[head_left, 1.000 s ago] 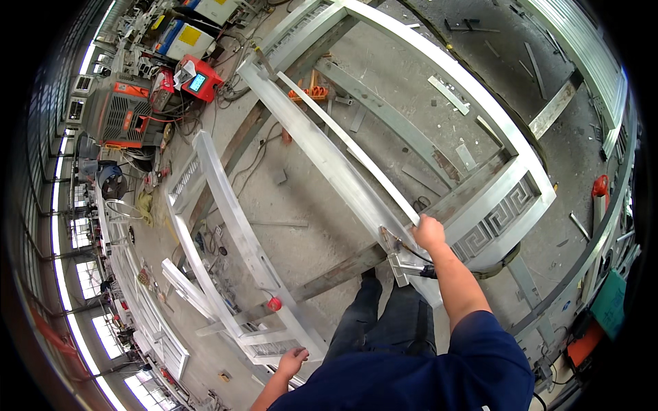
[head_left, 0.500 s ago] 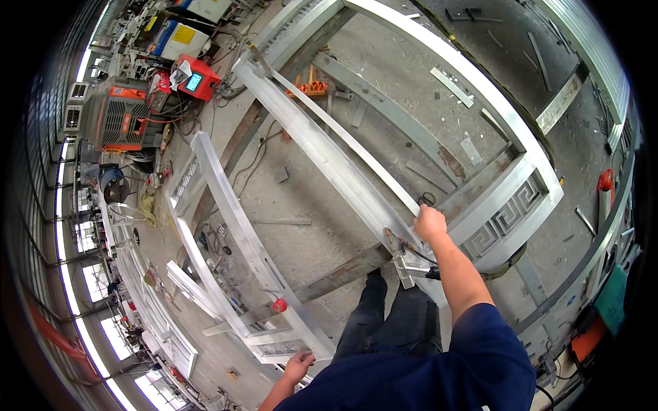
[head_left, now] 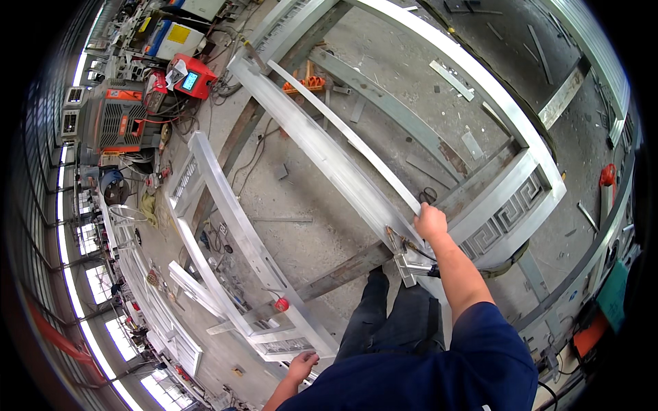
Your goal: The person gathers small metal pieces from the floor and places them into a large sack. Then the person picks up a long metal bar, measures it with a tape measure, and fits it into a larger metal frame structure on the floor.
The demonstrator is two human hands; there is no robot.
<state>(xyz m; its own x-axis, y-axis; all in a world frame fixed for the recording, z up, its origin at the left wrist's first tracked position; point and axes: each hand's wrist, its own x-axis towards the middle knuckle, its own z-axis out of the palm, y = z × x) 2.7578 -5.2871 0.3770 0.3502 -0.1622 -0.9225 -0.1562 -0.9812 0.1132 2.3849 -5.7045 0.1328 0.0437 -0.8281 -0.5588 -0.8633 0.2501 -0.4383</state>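
Observation:
My right hand [head_left: 432,222] is closed around the near end of a long, thin silver metal strip [head_left: 343,130]. The strip slants away to the far left, alongside the wide silver beam [head_left: 322,154] of a large metal frame. Just left of my right forearm, a clamp-like metal tool [head_left: 404,264] lies at the beam's near end. My left hand [head_left: 301,366] hangs low, fingers loosely bent and seemingly empty, near the bottom corner of a second silver frame [head_left: 243,219]. Black-handled scissors [head_left: 428,195] are visible just beyond my right hand.
A Greek-key panel [head_left: 504,212] fills the frame's right end. Rusty steel supports [head_left: 343,270] run underneath. An orange tool holder [head_left: 305,83] and metal offcuts [head_left: 452,80] lie on the floor. Red and grey machines [head_left: 123,116] with cables stand at left. A red round object [head_left: 282,304] sits on the second frame.
The strip's far end has shifted slightly away from the wide beam. My right hand keeps its grip, and my left hand stays nearly in place. The view has moved a little.

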